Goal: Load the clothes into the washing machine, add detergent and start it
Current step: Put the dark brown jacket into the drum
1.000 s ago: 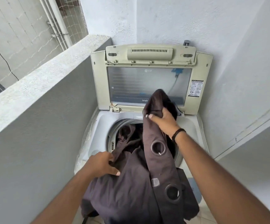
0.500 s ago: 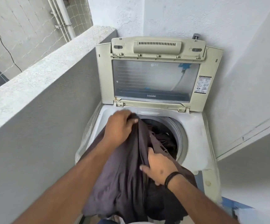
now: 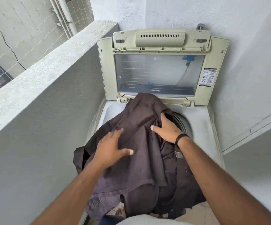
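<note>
Dark grey-brown cloth (image 3: 141, 143) heaped over the top of a top-loading washing machine (image 3: 201, 127), covering most of the drum opening (image 3: 183, 125) and spilling down the front toward the tiled floor (image 3: 196, 210). Only a curved sliver of the drum rim visible at the right of the heap. Lid (image 3: 162, 67) standing upright at the back, cream-framed with a clear panel, a warning sticker (image 3: 208, 77) on its right edge. Machine tucked into a narrow corner: grey parapet wall (image 3: 42, 95) with a rough pale top on the left, white textured wall (image 3: 245, 46) behind and to the right, a drainpipe (image 3: 65, 15) and neighbouring building beyond the parapet.

Left hand (image 3: 112, 150) laid flat on the cloth near the front of the heap, fingers straight and spread, thumb out to the right, pressing rather than grasping. Right hand (image 3: 167, 129) farther back beside the drum rim, palm down on the cloth, thumb pointing left, fingertips dipping into a fold; whether curled around the fabric, cannot tell. Black wristband (image 3: 181, 138) on the right wrist.
</note>
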`<action>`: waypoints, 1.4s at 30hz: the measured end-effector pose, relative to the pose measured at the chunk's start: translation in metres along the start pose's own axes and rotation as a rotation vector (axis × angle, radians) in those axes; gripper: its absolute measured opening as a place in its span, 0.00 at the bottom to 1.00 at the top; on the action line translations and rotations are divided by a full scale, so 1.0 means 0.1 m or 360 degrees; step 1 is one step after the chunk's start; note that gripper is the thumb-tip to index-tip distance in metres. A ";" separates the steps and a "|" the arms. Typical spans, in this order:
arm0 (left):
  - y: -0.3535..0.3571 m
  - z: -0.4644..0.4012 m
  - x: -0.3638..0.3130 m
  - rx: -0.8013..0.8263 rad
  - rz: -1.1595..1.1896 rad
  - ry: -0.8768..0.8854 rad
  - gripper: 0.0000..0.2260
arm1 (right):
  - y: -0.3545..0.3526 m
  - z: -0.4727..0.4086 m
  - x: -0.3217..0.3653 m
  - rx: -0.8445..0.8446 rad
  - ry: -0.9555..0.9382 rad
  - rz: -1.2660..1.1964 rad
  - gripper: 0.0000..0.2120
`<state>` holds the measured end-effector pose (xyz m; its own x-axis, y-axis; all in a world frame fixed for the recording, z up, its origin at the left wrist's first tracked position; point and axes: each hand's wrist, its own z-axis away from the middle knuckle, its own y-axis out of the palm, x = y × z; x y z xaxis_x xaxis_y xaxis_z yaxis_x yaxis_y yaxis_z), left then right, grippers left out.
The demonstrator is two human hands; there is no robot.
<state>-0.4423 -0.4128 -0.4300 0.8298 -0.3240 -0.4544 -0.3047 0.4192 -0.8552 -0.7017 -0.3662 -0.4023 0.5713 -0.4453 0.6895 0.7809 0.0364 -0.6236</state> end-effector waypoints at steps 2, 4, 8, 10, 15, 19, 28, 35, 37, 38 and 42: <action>0.14 0.13 0.11 0.0258 -0.0144 -0.0038 0.38 | -0.01 0.23 -0.13 0.0033 -0.0097 0.0189 0.32; 0.26 0.23 0.17 0.0195 -0.0178 0.0007 0.23 | -0.06 0.42 -0.34 -0.0198 -0.0130 0.0280 0.30; 0.26 0.19 0.07 0.0036 -0.0070 -0.0041 0.09 | -0.19 0.75 -0.67 0.0130 0.0262 0.0552 0.46; 0.23 0.10 -0.02 0.0088 -0.0090 -0.0073 0.07 | -0.10 0.82 -0.71 0.0412 0.0325 0.0803 0.46; -0.06 -0.35 -0.61 -0.0236 0.0194 0.0167 0.03 | 0.14 0.51 -0.58 0.0443 0.0043 0.1027 0.18; -0.61 -0.54 -1.33 -0.0924 0.0696 0.0422 0.06 | 0.02 0.28 -0.54 0.0408 0.0056 0.0555 0.14; 0.10 -0.20 -0.90 -0.0332 0.0240 0.0246 0.44 | -0.79 -0.18 -0.26 -0.1157 -0.0022 -0.0398 0.14; 0.49 0.05 -0.28 0.0435 -0.0172 0.0033 0.29 | -0.40 0.03 -0.43 -0.0161 -0.0035 0.0005 0.39; 0.46 0.02 -0.22 0.0503 -0.0147 0.0057 0.21 | -0.35 0.15 -0.45 -0.0005 0.0004 0.0284 0.40; 0.43 -0.02 -0.22 0.0442 -0.0143 0.0078 0.17 | -0.34 0.22 -0.43 0.0107 0.0026 0.0399 0.41; 0.10 -0.38 -0.49 -0.0059 -0.0250 0.0136 0.08 | -0.34 0.52 -0.31 0.0571 0.0264 0.0344 0.50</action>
<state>-0.5031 -0.4250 -0.4254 0.8263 -0.4544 -0.3327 -0.1929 0.3267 -0.9252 -0.7326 -0.3069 -0.3835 0.7056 -0.5297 0.4706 0.7029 0.4393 -0.5594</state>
